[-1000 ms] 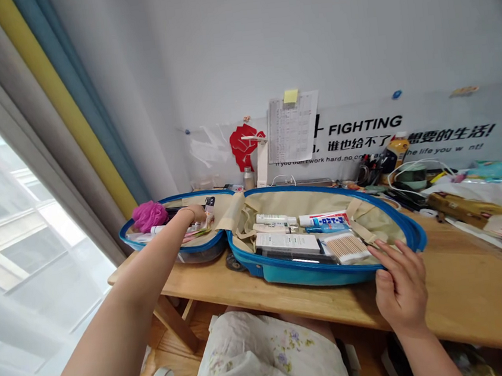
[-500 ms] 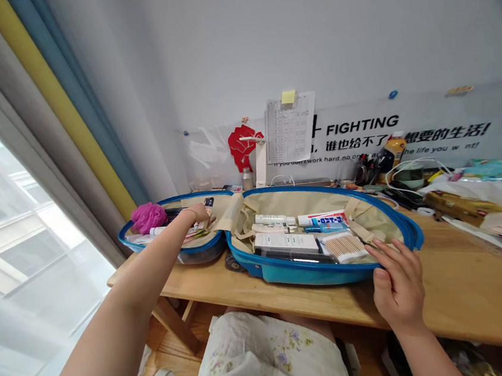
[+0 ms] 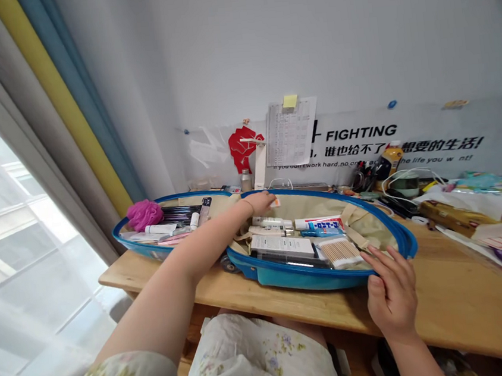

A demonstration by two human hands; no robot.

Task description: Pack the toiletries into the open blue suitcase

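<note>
A blue suitcase [image 3: 318,278] lies open on the wooden table [image 3: 451,304], its two halves side by side. My left hand [image 3: 260,202] reaches over the right half and pinches a small flat packet [image 3: 274,201] with an orange mark. Below it lie white tubes [image 3: 271,222], a toothpaste tube [image 3: 320,224], a white box [image 3: 281,246] and a pack of cotton swabs [image 3: 339,251]. My right hand [image 3: 390,293] rests on the suitcase's near right rim, fingers curled over the edge. The left half holds a pink bath sponge [image 3: 145,214] and several small tubes.
Curtains [image 3: 68,117] and a window stand at the left. Clutter covers the table's right side: cables, a cup [image 3: 405,183], bags and papers. A white lamp base [image 3: 260,166] and a paper sheet [image 3: 290,131] are against the wall behind the suitcase.
My left hand has left the suitcase's left half and swung right over the right half, carrying a small packet. My right hand has stayed on the rim.
</note>
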